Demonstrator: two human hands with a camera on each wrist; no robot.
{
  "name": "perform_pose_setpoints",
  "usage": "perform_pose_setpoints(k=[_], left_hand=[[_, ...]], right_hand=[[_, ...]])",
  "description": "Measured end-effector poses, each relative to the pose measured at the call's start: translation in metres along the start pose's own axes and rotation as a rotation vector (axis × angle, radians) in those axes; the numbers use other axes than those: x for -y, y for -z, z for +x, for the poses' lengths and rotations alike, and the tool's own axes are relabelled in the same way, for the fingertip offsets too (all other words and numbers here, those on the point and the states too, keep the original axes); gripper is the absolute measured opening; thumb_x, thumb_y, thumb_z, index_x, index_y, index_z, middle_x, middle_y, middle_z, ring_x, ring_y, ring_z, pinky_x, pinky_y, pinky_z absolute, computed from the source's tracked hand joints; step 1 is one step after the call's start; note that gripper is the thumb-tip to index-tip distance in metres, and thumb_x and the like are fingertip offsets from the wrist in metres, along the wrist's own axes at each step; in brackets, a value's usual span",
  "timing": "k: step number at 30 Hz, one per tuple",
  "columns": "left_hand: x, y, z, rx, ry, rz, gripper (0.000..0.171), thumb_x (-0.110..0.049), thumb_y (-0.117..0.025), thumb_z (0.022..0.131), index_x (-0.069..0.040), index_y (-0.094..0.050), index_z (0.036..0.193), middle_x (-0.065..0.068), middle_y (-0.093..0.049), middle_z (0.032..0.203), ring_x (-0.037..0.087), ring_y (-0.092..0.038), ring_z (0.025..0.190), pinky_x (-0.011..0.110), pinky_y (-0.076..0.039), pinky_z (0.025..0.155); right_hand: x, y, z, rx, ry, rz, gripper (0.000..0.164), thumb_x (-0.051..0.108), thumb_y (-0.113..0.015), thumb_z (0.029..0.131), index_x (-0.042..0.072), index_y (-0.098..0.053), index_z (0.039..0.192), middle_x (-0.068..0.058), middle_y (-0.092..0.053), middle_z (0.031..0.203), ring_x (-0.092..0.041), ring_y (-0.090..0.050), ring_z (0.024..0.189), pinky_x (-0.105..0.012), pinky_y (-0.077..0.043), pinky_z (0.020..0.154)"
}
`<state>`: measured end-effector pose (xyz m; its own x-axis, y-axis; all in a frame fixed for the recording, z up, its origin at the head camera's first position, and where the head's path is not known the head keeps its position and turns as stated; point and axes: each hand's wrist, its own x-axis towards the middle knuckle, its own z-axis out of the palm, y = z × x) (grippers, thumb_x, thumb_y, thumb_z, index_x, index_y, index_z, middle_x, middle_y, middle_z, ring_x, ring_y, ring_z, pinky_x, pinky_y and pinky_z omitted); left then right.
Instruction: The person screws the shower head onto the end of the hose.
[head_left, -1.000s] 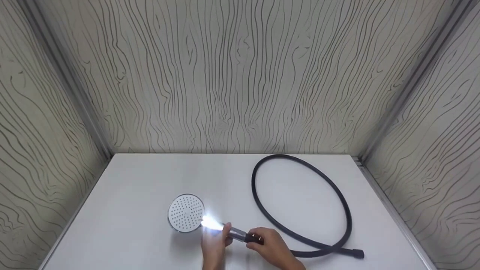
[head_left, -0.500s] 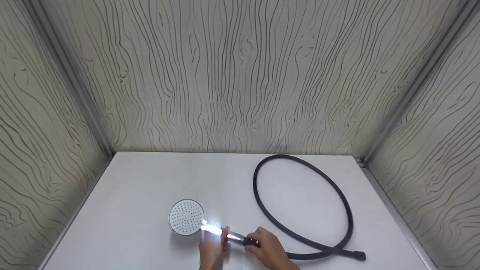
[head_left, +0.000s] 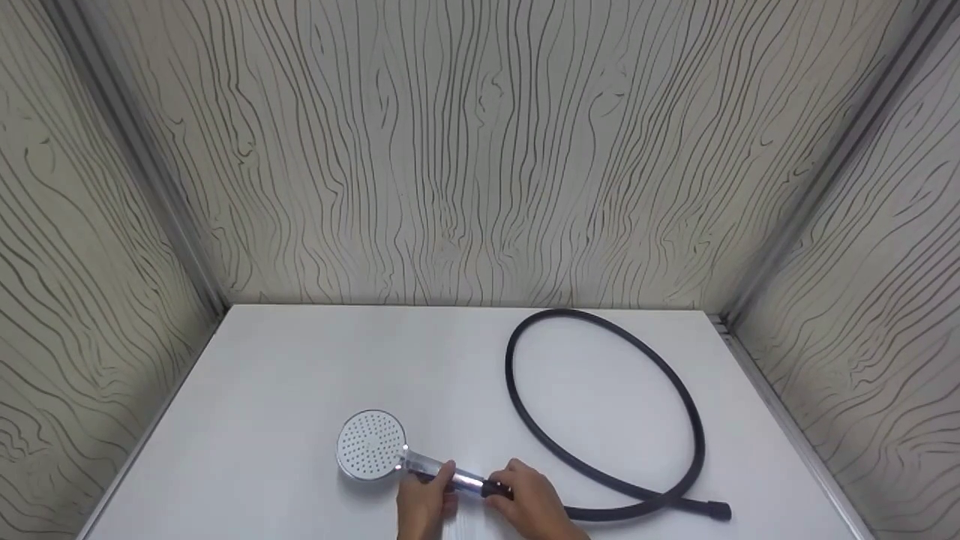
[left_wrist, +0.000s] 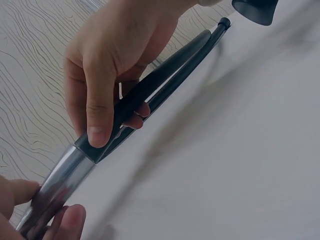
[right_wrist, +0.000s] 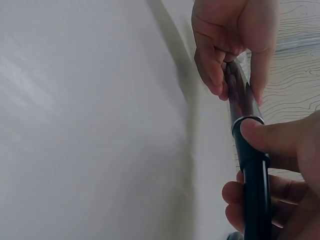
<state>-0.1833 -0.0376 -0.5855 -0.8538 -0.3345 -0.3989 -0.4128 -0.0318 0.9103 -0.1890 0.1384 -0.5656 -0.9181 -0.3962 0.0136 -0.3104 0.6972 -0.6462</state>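
A chrome shower head (head_left: 370, 444) with a round, white, dotted face points upward at the left of the hands. My left hand (head_left: 424, 504) grips its chrome handle (left_wrist: 62, 180), thumb along the top. At the handle's lower end sits the black end fitting of a hose (head_left: 600, 514). My right hand (head_left: 534, 499) pinches this fitting (right_wrist: 248, 142) between thumb and fingers. In the right wrist view the fitting meets the chrome handle in line; how deeply they are joined is hidden.
The black hose lies in a wide loop on the right half of the white table (head_left: 300, 360). Its free end (head_left: 718, 511) rests near the right edge. Wood-patterned panels (head_left: 465, 150) stand at the back and both sides.
The shower head and both hands have shifted slightly down in the head view. The bright glare on the handle has faded. Both hands keep their grips.
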Motion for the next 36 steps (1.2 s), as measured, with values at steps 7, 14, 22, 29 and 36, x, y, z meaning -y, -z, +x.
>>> perform_pose_setpoints(k=[7,14,22,29,36], left_hand=[[0.0,0.004,0.002,0.075,0.052,0.028,0.034,-0.018,-0.064,0.093,0.01,-0.054,0.109,0.009,-0.07,0.078,0.011,-0.066,0.063,0.026,-0.062,0.059],[0.004,0.009,0.003,0.129,0.065,0.024,0.032,-0.016,-0.063,0.094,0.011,-0.057,0.11,0.01,-0.071,0.081,0.009,-0.066,0.065,0.026,-0.063,0.061],[0.004,0.018,0.007,0.232,0.057,0.105,0.035,-0.019,-0.059,0.096,0.012,-0.054,0.114,0.011,-0.069,0.084,0.01,-0.068,0.065,0.027,-0.064,0.064],[0.006,0.022,0.007,0.235,0.058,0.175,0.037,-0.02,-0.062,0.094,0.014,-0.053,0.104,0.008,-0.071,0.07,0.01,-0.069,0.058,0.024,-0.063,0.056],[0.007,0.024,0.007,0.259,0.044,0.194,0.04,-0.022,-0.063,0.093,0.015,-0.054,0.102,0.006,-0.069,0.061,0.008,-0.065,0.049,0.021,-0.06,0.048]], right_hand=[[-0.004,-0.003,0.0,-0.008,0.018,-0.027,0.014,0.025,-0.076,0.081,0.014,-0.074,0.091,0.011,-0.051,0.076,0.002,-0.041,0.066,-0.014,-0.037,0.053],[-0.007,-0.006,0.001,0.016,0.012,-0.023,0.013,0.023,-0.075,0.081,0.013,-0.074,0.09,0.012,-0.049,0.075,0.002,-0.039,0.065,-0.014,-0.036,0.053],[-0.01,-0.006,0.001,0.021,0.042,-0.058,0.014,0.024,-0.074,0.082,0.012,-0.074,0.09,0.012,-0.048,0.076,0.002,-0.038,0.065,-0.013,-0.035,0.053],[-0.01,-0.006,0.001,0.028,0.054,-0.068,0.012,0.026,-0.074,0.082,0.014,-0.074,0.087,0.012,-0.049,0.075,0.002,-0.039,0.065,-0.013,-0.037,0.053],[-0.011,-0.007,0.003,0.037,0.05,-0.073,0.012,0.026,-0.074,0.081,0.016,-0.075,0.087,0.012,-0.051,0.075,0.002,-0.041,0.065,-0.014,-0.039,0.053]])
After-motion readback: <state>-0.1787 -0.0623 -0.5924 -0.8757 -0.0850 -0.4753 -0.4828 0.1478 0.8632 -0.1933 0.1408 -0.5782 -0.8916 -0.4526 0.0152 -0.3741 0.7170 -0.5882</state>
